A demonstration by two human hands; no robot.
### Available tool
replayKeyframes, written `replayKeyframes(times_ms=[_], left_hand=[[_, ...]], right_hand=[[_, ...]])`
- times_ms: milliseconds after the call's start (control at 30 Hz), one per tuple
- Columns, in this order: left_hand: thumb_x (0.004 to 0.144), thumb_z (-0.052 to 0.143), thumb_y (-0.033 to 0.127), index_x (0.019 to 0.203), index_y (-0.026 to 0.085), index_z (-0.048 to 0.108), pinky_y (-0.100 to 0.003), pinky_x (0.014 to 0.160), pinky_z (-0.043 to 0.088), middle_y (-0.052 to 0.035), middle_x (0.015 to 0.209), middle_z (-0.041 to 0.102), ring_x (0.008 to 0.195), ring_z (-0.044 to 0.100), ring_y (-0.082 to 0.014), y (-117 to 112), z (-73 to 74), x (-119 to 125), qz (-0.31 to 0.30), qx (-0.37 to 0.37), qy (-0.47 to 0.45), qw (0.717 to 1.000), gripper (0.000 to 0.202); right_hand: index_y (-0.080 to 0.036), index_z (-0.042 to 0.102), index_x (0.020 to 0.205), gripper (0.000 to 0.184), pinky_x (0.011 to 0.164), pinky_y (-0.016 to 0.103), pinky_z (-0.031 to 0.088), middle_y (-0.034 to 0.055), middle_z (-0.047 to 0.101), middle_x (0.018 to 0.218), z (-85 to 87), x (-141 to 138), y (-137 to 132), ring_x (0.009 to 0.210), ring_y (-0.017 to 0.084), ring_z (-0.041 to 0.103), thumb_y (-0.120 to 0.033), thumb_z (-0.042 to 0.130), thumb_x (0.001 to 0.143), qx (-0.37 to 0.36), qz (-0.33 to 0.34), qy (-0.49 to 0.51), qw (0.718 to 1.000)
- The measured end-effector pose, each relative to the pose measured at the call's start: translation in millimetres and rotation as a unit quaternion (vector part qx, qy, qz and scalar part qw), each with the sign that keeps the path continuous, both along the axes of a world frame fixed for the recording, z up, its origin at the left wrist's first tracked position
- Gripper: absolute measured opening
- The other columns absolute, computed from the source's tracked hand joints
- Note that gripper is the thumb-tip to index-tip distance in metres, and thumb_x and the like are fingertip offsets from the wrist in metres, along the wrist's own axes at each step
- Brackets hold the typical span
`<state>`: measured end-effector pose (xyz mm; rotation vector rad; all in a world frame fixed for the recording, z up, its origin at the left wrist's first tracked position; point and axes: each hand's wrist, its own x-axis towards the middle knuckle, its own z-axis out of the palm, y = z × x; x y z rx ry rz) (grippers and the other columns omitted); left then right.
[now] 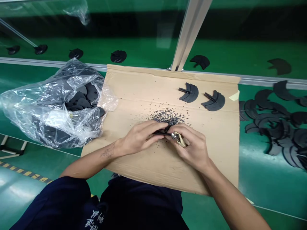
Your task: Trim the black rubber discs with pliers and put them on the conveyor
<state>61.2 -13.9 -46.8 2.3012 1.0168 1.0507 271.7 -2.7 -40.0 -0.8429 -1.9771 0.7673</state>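
Observation:
Thumb and fingers of my left hand (137, 137) pinch a thin black plastic part (161, 132), largely covered by the hand. My right hand (192, 145) is closed round small metal nippers (176, 136) with pale wrapping at the handle. The tool's metal head meets the right side of the black part, though its tips are hard to make out. Just beyond my fingers, a heap of tiny black scraps (168, 116) is scattered over the cardboard sheet (134, 86). Two curved black fan-shaped parts (189, 92) with stems lie farther back on the right.
A clear plastic bag (35, 105) of black parts rests left of the cardboard. Many curved black pieces (275, 121) are piled on the green table (259, 182) at right. Behind stand a metal post (189, 35) and a transparent panel with several reflected or similar black parts.

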Motion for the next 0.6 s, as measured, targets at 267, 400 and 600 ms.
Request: replayKeyframes(times_ms=[267,400,600], left_hand=[[0.088,0.074,0.028,0.116,0.017,0.071,-0.028,0.082,0.062,-0.0084,0.099,0.076,0.093,0.072,-0.0148,4.7,4.9,-3.0,-0.015,-0.038,-0.151,0.988,0.031],[0.092,0.07,0.028,0.122,0.019,0.07,-0.028,0.082,0.062,-0.0091,0.103,0.075,0.095,0.071,-0.015,4.2,5.6,-4.7,-0.023,-0.023,-0.133,0.991,0.031],[0.092,0.068,0.02,0.115,0.011,0.071,-0.028,0.083,0.061,-0.0114,0.1,0.077,0.093,0.073,-0.0153,4.2,8.3,-6.6,-0.031,0.008,-0.128,0.991,0.024]], right_hand=[[-0.023,0.065,0.099,0.026,0.071,0.032,0.059,0.0052,0.073,0.092,-5.5,2.1,-1.8,0.082,0.018,0.072,-0.004,0.068,0.083,0.054,0.006,0.046,0.997],[-0.023,0.065,0.098,0.025,0.071,0.032,0.06,0.0051,0.073,0.091,-3.6,0.4,-2.5,0.082,0.018,0.072,-0.005,0.068,0.082,0.041,0.003,0.052,0.998],[-0.023,0.065,0.097,0.024,0.072,0.033,0.059,0.0052,0.072,0.09,-2.8,-1.2,-2.9,0.082,0.018,0.071,-0.005,0.069,0.082,0.026,0.007,0.057,0.998]])
